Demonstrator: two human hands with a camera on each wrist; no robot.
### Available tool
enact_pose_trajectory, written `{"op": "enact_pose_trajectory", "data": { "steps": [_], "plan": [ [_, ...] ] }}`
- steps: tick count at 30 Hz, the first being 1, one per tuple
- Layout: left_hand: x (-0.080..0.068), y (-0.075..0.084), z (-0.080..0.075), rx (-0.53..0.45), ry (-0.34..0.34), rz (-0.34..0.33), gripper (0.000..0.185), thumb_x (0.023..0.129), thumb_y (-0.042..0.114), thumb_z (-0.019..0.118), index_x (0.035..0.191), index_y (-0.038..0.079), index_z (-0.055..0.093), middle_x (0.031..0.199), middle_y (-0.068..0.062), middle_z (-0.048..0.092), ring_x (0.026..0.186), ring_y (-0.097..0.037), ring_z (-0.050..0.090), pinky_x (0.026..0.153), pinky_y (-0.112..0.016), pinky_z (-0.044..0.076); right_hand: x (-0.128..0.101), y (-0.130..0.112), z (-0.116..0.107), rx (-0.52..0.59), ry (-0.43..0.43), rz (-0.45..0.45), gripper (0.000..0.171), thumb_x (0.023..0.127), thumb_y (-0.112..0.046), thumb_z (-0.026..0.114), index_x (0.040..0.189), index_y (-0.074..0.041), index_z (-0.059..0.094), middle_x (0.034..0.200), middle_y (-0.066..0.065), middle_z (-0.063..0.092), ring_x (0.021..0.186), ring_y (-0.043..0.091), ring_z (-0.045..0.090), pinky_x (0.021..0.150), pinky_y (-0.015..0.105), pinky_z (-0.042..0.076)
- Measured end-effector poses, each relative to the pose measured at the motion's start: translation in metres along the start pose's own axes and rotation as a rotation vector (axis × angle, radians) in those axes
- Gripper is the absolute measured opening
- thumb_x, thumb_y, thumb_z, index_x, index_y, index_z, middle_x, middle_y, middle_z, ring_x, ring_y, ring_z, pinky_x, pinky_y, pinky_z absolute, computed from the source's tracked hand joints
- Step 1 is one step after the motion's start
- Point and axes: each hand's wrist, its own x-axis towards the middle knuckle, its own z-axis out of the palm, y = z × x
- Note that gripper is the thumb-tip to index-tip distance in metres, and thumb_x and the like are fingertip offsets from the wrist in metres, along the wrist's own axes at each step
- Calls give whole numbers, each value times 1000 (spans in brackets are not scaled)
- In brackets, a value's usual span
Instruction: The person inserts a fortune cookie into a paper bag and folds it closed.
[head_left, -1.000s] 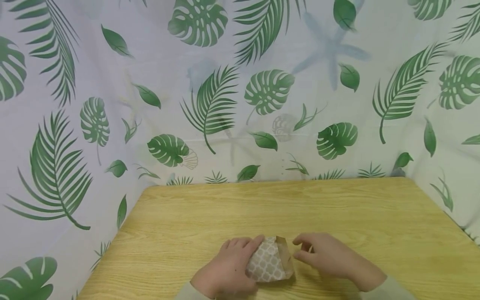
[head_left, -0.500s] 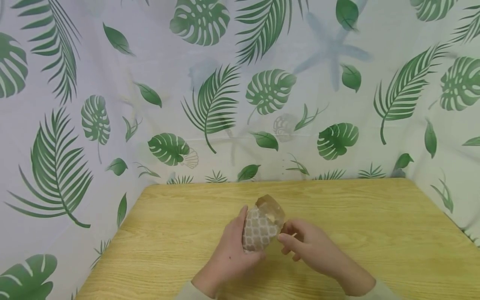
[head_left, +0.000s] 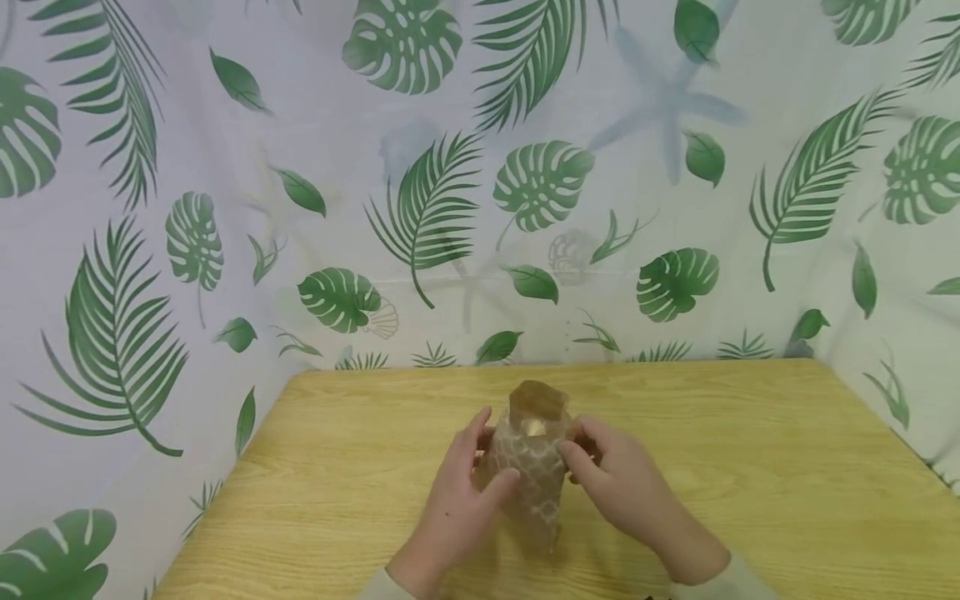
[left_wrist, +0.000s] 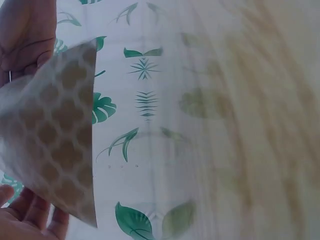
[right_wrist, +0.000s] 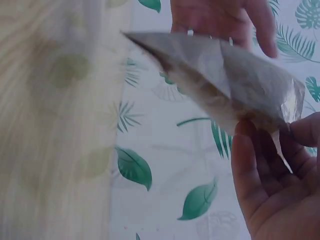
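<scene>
A small paper bag (head_left: 528, 471) with a pale quatrefoil lattice is held up over the table, its lower corner pointing down. Its brown mouth (head_left: 538, 402) gapes at the top, and a small gold-coloured patch (head_left: 535, 427) shows there. My left hand (head_left: 461, 500) holds the bag's left side, thumb in front and fingers at the edge. At the upper right edge, my right hand (head_left: 626, 492) pinches the paper between thumb and fingers. The right wrist view shows this pinch on the crinkled bag (right_wrist: 225, 75). The patterned face of the bag (left_wrist: 60, 120) fills the left part of the left wrist view.
A wood-grain table (head_left: 360, 433) lies under both hands. White cloth printed with green leaves (head_left: 450, 250) hangs behind it and along both sides.
The bag has gone from lying near the table's front to being raised farther from me, its mouth turned upward. My right hand has moved from beside the bag to pinching its right edge.
</scene>
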Motion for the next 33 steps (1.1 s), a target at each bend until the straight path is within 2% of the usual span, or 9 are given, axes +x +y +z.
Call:
{"op": "enact_pose_trajectory", "data": {
  "steps": [4, 8, 11, 15, 21, 26, 33],
  "plan": [
    [2, 0, -6, -156, 42, 23, 41, 107, 33, 51, 145, 16, 50, 126, 1, 59, 112, -18, 57, 94, -37, 51, 0, 1, -9, -40, 54, -79, 12, 104, -23, 59, 97, -15, 64, 85, -3, 63, 72, 12, 63, 63, 31, 55],
    [1, 1, -8, -196, 27, -3, 28, 106, 32, 56, 128, 17, 62, 114, 2, 64, 99, -19, 62, 85, -31, 53, 0, 2, -14, -36, 86, -127, 9, 104, -22, 60, 100, -15, 65, 85, -5, 64, 71, 12, 63, 64, 30, 56],
    [0, 1, -7, -174, 26, 6, 24, 104, 32, 59, 123, 18, 64, 108, 3, 65, 94, -18, 61, 82, -31, 53, 0, 3, -15, -2, 86, -125, 9, 103, -22, 61, 101, -15, 66, 86, -4, 65, 72, 12, 63, 65, 32, 56],
    [-1, 1, -5, -132, 52, 58, 17, 103, 31, 61, 114, 18, 65, 100, 6, 65, 88, -16, 61, 78, -30, 54, 1, 7, -15, 29, 73, -142, 7, 103, -21, 61, 100, -15, 66, 88, -3, 66, 74, 13, 65, 67, 34, 58],
    [-1, 6, -5, -100, 66, 109, 10, 103, 25, 61, 101, 16, 64, 92, 8, 64, 84, -13, 62, 77, -31, 55, 1, 13, -19, -6, 81, -148, 9, 104, -23, 60, 100, -17, 65, 88, -4, 66, 75, 12, 66, 68, 32, 58],
    [0, 9, -10, -119, 91, 106, 11, 103, 25, 61, 99, 15, 63, 93, 8, 63, 85, -13, 62, 77, -31, 55, 0, 16, -23, -34, 95, -147, 9, 104, -23, 58, 101, -16, 64, 87, -5, 66, 75, 12, 65, 67, 31, 57],
    [-1, 11, -10, -161, 118, 121, 10, 103, 22, 61, 95, 15, 63, 91, 4, 62, 78, -16, 62, 69, -32, 58, 0, 17, -20, 15, 29, -211, 3, 102, -16, 62, 102, -15, 64, 92, -4, 65, 80, 14, 64, 70, 30, 56]
  ]
}}
